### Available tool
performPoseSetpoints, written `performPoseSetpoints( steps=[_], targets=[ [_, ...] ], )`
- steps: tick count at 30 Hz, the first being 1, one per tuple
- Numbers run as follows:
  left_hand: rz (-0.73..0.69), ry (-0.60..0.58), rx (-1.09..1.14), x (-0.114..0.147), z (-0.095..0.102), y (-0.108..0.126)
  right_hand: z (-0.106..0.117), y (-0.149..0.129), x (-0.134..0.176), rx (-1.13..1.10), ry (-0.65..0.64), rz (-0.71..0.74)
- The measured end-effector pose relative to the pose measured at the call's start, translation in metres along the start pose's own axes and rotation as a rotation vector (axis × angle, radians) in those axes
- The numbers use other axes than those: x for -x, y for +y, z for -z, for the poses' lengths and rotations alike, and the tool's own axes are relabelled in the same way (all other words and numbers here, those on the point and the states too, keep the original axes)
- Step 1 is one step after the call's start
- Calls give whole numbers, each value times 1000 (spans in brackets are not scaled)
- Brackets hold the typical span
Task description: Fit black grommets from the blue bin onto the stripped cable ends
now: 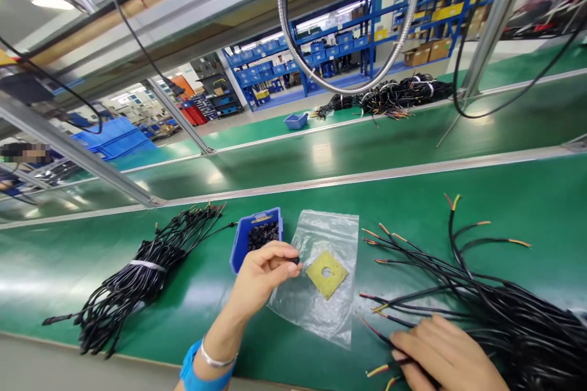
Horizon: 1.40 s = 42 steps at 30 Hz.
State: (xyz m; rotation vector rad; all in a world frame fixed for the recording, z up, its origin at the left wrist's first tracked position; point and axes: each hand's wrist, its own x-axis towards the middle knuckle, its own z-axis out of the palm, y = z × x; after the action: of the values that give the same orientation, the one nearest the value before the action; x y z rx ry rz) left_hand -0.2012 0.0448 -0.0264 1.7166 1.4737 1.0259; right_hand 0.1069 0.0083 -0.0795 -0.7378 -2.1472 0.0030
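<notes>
A black part [295, 261] is pinched between the left hand's [262, 273] thumb and forefinger, above the bag [321, 321]; below and right of it, a cable [380, 334] is touched by the nearer right hand [443, 355], its bared tip pointed up-left; whether those fingers are clamped cannot be told.

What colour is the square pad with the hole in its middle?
The square pad is yellow, slightly greenish; it shows best in the head view.
</notes>
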Motion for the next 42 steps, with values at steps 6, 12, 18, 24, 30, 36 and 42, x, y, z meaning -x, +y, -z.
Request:
performPoseSetpoints(
  steps=[6, 12, 18, 24, 30, 36, 42],
  targets=[
    [-223, -224, -328, -14, -41, 14, 7, -6, 1, -68, -6, -29],
    [-333, -332, -583, -24, -64, 18, 4, -3, 5, -104, -40, -59],
    [-360, -345, -680, -22, -68, 16, 6, -5, 2, -152, -9, -83],
    [-18, -104, 142, 34, -77, 18, 14, -5, 4, -272, 40, -157],
    [510, 133, 1037, 74, -124, 30, 13, -4, 4, -357, 78, -194],
    [528, 189, 1109, 69, -129, 37, 11, -5, 7, -363, 74, -204],
    [535, 199, 1121, 71, -128, 34, 9, -5, 8, -365, 70, -205]
  ],
)
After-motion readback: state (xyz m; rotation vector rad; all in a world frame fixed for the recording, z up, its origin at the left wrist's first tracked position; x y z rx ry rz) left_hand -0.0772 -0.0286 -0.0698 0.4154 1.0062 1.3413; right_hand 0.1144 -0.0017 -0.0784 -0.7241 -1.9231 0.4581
